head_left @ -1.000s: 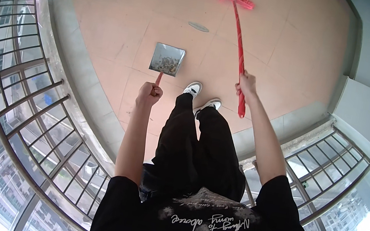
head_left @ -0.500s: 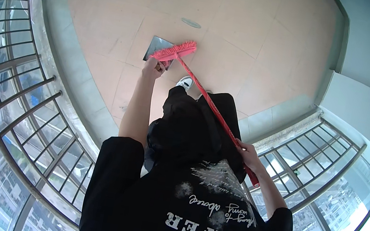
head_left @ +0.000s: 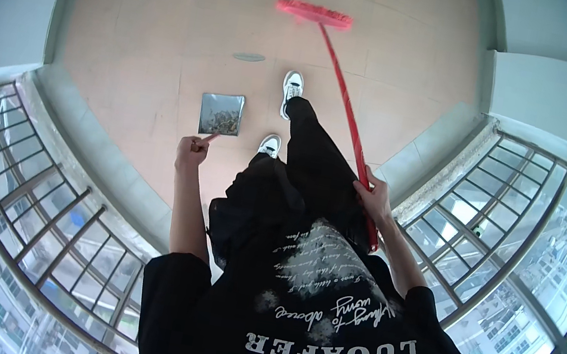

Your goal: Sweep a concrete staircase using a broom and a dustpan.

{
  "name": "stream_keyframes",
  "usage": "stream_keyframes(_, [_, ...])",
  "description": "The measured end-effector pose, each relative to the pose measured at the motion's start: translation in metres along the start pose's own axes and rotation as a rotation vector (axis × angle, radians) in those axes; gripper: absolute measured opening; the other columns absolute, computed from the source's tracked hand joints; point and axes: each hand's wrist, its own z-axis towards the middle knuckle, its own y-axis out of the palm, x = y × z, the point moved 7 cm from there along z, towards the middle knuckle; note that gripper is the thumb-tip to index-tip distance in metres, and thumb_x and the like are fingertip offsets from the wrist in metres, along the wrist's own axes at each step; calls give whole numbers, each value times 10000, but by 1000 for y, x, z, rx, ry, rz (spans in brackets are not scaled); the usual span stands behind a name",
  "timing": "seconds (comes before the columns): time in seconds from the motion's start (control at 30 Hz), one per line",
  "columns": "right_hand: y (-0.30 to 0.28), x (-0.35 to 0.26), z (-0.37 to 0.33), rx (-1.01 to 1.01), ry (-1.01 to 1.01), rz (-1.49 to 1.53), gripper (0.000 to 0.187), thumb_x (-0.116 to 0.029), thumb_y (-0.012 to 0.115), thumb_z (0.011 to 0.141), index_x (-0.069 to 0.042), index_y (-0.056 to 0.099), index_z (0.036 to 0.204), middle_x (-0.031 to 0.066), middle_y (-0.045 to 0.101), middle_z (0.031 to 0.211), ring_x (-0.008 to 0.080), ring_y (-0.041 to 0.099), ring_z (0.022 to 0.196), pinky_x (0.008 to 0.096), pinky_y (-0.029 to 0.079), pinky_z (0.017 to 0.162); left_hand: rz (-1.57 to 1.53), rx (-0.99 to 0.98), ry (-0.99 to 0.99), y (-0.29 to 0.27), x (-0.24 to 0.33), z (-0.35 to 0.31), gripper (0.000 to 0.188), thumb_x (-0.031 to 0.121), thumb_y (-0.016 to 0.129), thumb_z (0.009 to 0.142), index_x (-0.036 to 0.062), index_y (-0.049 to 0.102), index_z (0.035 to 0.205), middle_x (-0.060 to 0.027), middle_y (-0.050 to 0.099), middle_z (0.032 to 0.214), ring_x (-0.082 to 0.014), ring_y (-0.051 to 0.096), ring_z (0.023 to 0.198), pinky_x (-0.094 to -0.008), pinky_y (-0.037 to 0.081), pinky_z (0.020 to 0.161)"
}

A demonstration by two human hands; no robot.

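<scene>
My right hand (head_left: 374, 195) is closed around the red handle of a broom (head_left: 346, 101). The broom's shaggy pink head (head_left: 315, 13) is well ahead of me, a little blurred, against the tiled floor. My left hand (head_left: 191, 152) grips the thin reddish handle of a dustpan (head_left: 223, 104). This grey square pan is in front of my left hand, and loose dark debris (head_left: 221, 122) lies in its near half. Most of the pan's handle is hidden inside my fist.
My white shoes (head_left: 293, 83) stand on the tiled floor (head_left: 170, 43), one ahead of the other. An oval drain cover (head_left: 248, 57) lies beyond the dustpan. Metal railings (head_left: 46, 169) with windows run along both sides, and pale walls (head_left: 541, 93) stand farther off.
The broom head has moved away from the dustpan, forward and right. The debris in the pan is now uncovered. My left hand has come back with the pan, and one foot is stepping forward.
</scene>
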Motion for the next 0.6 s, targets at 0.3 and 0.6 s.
stream_keyframes(0.3, [-19,-143,94,249,-148,-71,523,-150,485,891,-101,367,1398,19,449,556,94,390,418,228,338,373,-222,-188,-118,72,-60,9,78,-114,307,775,-67,347,822,-222,313,874,-63,229,409,-168,266,397])
stream_keyframes(0.6, [40,-204,163,175,-412,-770,275,-114,407,881,36,452,1106,218,613,766,371,609,577,417,512,536,-401,-273,-266,51,-91,-18,142,-112,328,808,26,336,773,27,275,510,-59,234,427,-164,235,394])
